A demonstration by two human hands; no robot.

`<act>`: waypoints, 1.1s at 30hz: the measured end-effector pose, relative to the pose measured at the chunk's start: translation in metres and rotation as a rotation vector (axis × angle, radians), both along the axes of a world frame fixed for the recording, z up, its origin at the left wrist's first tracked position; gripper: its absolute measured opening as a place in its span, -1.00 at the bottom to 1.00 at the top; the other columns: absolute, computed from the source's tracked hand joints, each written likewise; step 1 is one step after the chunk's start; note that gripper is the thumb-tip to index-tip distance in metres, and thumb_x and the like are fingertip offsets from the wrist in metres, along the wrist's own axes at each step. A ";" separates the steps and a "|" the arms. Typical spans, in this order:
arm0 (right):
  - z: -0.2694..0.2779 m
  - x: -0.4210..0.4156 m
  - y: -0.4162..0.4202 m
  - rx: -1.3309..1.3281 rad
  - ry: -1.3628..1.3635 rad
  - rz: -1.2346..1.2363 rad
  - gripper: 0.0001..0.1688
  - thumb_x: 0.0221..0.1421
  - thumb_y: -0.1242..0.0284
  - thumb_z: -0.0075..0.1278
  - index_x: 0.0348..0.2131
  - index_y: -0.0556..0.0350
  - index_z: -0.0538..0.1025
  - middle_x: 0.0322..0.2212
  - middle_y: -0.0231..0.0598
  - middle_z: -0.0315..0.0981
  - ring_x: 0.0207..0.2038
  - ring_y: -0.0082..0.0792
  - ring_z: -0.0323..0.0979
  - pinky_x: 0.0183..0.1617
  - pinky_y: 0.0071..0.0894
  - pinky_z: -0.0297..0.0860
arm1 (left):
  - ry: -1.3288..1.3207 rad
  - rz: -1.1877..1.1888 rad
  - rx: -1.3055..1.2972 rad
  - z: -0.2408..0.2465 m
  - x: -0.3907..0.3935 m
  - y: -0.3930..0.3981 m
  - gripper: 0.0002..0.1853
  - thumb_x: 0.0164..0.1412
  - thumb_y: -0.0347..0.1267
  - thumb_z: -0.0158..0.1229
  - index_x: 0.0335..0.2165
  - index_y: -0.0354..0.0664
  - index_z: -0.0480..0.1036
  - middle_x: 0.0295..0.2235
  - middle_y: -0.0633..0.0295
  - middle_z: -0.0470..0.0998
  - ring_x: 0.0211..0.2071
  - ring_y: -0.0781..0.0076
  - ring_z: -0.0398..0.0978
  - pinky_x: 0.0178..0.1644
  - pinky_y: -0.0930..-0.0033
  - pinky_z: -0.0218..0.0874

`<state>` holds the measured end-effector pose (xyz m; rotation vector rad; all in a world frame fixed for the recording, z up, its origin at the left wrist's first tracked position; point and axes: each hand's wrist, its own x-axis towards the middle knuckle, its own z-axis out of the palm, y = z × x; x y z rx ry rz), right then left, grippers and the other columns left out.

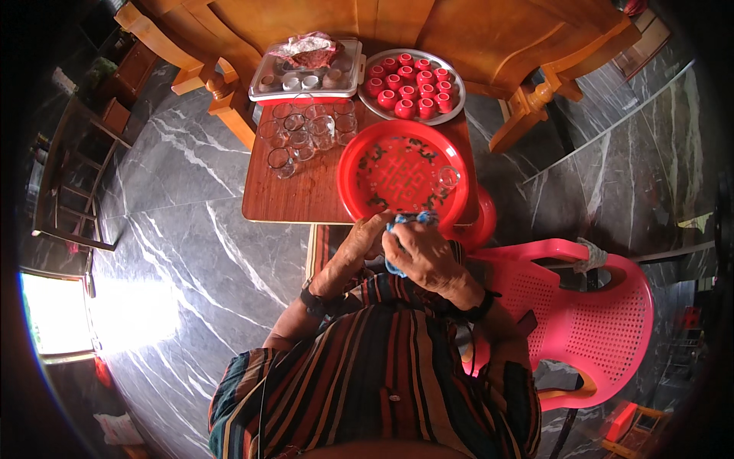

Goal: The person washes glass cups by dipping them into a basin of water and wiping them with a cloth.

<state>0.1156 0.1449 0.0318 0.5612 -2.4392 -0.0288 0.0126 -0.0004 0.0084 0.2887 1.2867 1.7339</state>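
Note:
My right hand (423, 252) grips a blue patterned cloth (397, 268) close to my body, just below the near rim of a red plastic basin (346, 195). Beside it my left hand (364, 238) is curled against the same cloth; whether it holds a glass there is hidden by the fingers. Inside the basin, which has a dark printed pattern on its bottom, one clear glass (448, 177) lies at the right. Several clear glasses (282, 163) stand in a group on the wooden table (309, 201) left of the basin.
A round metal tray (370, 106) holds several red cups (405, 108) upside down. Beside it a lidded clear box (258, 86) contains small cups, with a crumpled bag (309, 50) on top. A wooden bench (390, 23) stands behind the table, a pink plastic chair (602, 338) to the right.

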 end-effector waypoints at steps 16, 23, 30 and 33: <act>-0.039 -0.001 0.001 -1.253 -0.304 -0.039 -0.62 -0.09 0.68 0.06 -0.18 0.18 0.42 -0.34 -0.09 0.44 -0.28 -0.20 0.47 -0.24 -0.35 0.36 | 0.607 0.169 -0.158 0.012 0.000 0.007 -0.49 0.22 0.00 -0.02 -0.39 -0.34 0.33 -0.57 0.11 0.44 -0.49 0.32 0.43 -0.39 0.33 0.20; -0.060 -0.006 -0.001 -1.740 -0.620 0.052 -0.88 0.05 0.64 0.02 -0.34 0.14 0.49 -0.43 -0.46 0.47 -0.34 -0.64 0.39 -0.27 -0.57 0.34 | 0.851 0.275 -0.113 0.000 0.003 0.008 -0.57 0.19 -0.09 0.09 -0.37 -0.32 0.33 -0.61 0.06 0.37 -0.57 0.11 0.42 -0.45 0.27 0.23; -0.068 -0.001 -0.001 -2.162 -0.984 0.178 -0.88 0.12 0.65 -0.04 -0.40 0.04 0.44 -0.43 -0.58 0.34 -0.38 -0.73 0.30 -0.34 -0.68 0.28 | 0.918 0.256 -0.071 0.006 0.004 0.003 -0.64 0.13 -0.17 0.17 -0.35 -0.29 0.35 -0.60 0.05 0.42 -0.56 0.11 0.46 -0.45 0.25 0.26; -0.074 0.000 -0.003 -2.330 -0.976 0.266 -0.86 0.09 0.68 -0.05 -0.36 0.08 0.47 -0.42 -0.57 0.35 -0.36 -0.72 0.32 -0.33 -0.66 0.30 | 0.904 0.263 -0.084 0.011 0.005 0.004 -0.66 0.13 -0.20 0.17 -0.34 -0.28 0.36 -0.60 0.04 0.44 -0.55 0.11 0.48 -0.44 0.25 0.28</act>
